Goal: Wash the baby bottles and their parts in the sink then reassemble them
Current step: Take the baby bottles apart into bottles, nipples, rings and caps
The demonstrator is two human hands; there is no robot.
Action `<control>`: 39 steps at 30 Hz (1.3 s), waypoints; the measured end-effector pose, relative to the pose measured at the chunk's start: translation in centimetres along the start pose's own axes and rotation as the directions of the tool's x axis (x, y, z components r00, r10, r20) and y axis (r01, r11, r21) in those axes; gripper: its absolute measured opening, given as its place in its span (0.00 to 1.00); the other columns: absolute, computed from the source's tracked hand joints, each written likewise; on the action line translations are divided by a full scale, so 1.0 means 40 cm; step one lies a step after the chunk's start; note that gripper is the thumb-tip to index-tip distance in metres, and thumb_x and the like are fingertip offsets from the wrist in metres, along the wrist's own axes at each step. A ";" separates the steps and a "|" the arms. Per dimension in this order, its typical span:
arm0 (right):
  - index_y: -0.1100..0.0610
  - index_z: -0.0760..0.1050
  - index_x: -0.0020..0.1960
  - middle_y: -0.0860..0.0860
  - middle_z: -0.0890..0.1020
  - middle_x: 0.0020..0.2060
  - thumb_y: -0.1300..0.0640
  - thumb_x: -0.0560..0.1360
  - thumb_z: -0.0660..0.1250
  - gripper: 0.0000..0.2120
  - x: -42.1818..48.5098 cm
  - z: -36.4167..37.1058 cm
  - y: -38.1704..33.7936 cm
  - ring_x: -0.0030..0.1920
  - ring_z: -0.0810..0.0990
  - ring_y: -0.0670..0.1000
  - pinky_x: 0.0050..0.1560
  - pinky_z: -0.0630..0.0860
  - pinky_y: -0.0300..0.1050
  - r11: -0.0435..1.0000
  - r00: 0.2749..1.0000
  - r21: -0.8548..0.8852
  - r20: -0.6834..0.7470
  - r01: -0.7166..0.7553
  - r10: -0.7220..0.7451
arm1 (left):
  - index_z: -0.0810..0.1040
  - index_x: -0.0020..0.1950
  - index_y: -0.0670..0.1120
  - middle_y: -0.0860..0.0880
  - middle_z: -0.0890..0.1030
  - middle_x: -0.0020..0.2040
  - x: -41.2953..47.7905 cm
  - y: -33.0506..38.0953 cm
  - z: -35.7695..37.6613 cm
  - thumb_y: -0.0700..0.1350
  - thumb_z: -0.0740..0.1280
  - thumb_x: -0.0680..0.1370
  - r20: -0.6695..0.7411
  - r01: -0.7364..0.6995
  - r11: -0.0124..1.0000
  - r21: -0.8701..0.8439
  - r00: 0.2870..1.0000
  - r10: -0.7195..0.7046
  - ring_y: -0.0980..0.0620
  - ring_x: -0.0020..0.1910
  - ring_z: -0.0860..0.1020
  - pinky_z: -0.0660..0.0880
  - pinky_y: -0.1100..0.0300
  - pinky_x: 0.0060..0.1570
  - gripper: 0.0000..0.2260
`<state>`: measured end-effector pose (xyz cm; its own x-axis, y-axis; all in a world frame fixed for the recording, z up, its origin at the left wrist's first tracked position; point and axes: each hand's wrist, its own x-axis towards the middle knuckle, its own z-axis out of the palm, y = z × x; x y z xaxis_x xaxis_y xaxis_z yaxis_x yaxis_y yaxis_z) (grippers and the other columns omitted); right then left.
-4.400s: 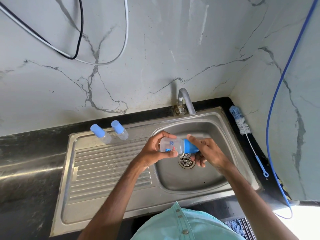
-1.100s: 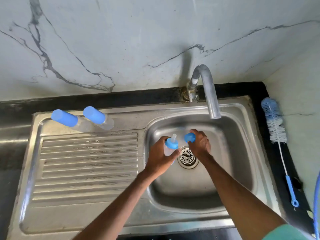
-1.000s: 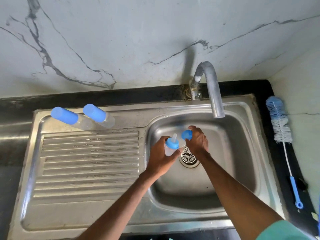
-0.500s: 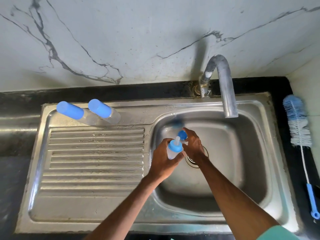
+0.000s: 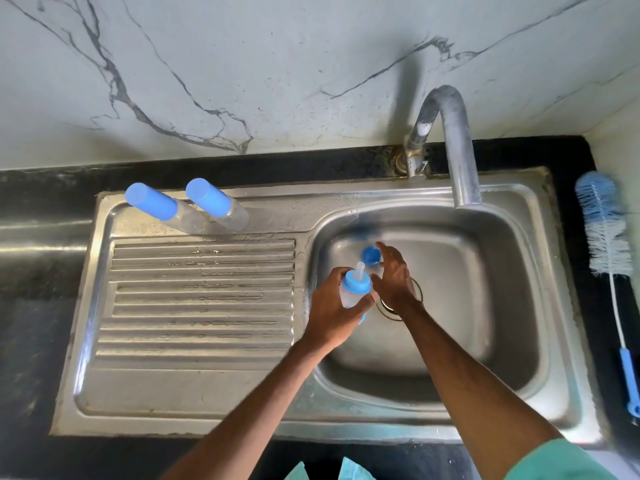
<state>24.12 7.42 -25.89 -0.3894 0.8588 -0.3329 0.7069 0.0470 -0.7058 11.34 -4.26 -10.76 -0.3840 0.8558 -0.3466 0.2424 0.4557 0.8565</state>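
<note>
Bottle (image 5: 350,296) sits gripped in the left hand (image 5: 330,315) while the right hand (image 5: 394,280) pinches a blue cap (image 5: 370,255).

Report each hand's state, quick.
Left hand: grips the baby bottle, teat up.
Right hand: pinches the blue cap at its fingertips.

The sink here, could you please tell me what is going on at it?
A person is working over the sink. The left hand grips a bottle with its teat on; the right hand holds a blue cap beside it. Two capped bottles stand at the drainboard's back edge, and a brush lies on the counter to the right.
</note>
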 end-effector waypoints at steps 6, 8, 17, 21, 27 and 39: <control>0.61 0.67 0.77 0.61 0.72 0.73 0.67 0.74 0.74 0.34 -0.034 -0.040 -0.071 0.68 0.77 0.62 0.68 0.76 0.56 0.995 0.992 0.013 -0.070 -0.102 0.102 | 0.79 0.59 0.52 0.57 0.82 0.53 0.004 0.007 -0.007 0.53 0.78 0.74 -0.054 -0.036 0.999 0.007 0.998 0.036 0.56 0.54 0.79 0.74 0.60 0.55 0.17; 0.60 0.77 0.69 0.57 0.80 0.65 0.66 0.73 0.75 0.25 -0.069 -0.078 -0.102 0.61 0.82 0.58 0.60 0.81 0.56 0.975 0.982 0.169 -0.101 -0.141 0.160 | 0.80 0.60 0.54 0.57 0.82 0.54 0.003 0.010 -0.004 0.55 0.78 0.73 -0.061 -0.016 1.000 -0.020 0.998 0.015 0.56 0.55 0.80 0.77 0.57 0.57 0.19; 0.54 0.79 0.69 0.57 0.83 0.60 0.43 0.86 0.53 0.23 -0.359 -0.308 -0.295 0.58 0.83 0.57 0.54 0.82 0.51 0.373 0.836 0.794 0.543 -0.480 -0.077 | 0.84 0.56 0.50 0.52 0.87 0.50 -0.064 0.166 -0.046 0.59 0.75 0.76 0.145 -0.020 0.978 -0.209 0.988 0.052 0.53 0.49 0.85 0.81 0.57 0.50 0.15; 0.68 0.74 0.69 0.62 0.79 0.50 0.46 0.83 0.61 0.27 -0.448 -0.364 -0.355 0.44 0.78 0.57 0.36 0.75 0.42 0.301 0.829 0.833 0.528 -0.463 -0.184 | 0.81 0.60 0.45 0.49 0.86 0.47 -0.108 0.232 -0.103 0.60 0.59 0.85 0.387 0.040 0.952 -0.303 0.918 0.085 0.49 0.36 0.81 0.76 0.56 0.39 0.21; 0.64 0.76 0.65 0.63 0.79 0.49 0.49 0.81 0.65 0.20 -0.557 -0.389 -0.437 0.41 0.78 0.57 0.32 0.73 0.41 0.226 0.861 0.883 0.457 -0.411 -0.222 | 0.78 0.67 0.36 0.41 0.85 0.58 -0.194 0.335 -0.161 0.50 0.59 0.87 0.474 0.173 0.850 -0.497 0.875 0.099 0.48 0.34 0.80 0.76 0.58 0.29 0.19; 0.48 0.79 0.56 0.46 0.85 0.41 0.42 0.77 0.72 0.13 -0.609 -0.397 -0.517 0.32 0.81 0.45 0.44 0.80 0.49 0.954 0.988 0.258 -0.023 0.156 -0.155 | 0.80 0.64 0.46 0.49 0.87 0.57 -0.221 0.406 -0.136 0.60 0.75 0.76 0.313 0.246 0.829 -0.502 0.945 -0.090 0.51 0.55 0.85 0.80 0.55 0.43 0.24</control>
<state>28.36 -6.38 6.77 -0.4806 0.8527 -0.2049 0.4612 0.0470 -0.8861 13.84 -5.75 8.30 -0.1058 0.8446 -0.5248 -0.3404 0.4651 0.8172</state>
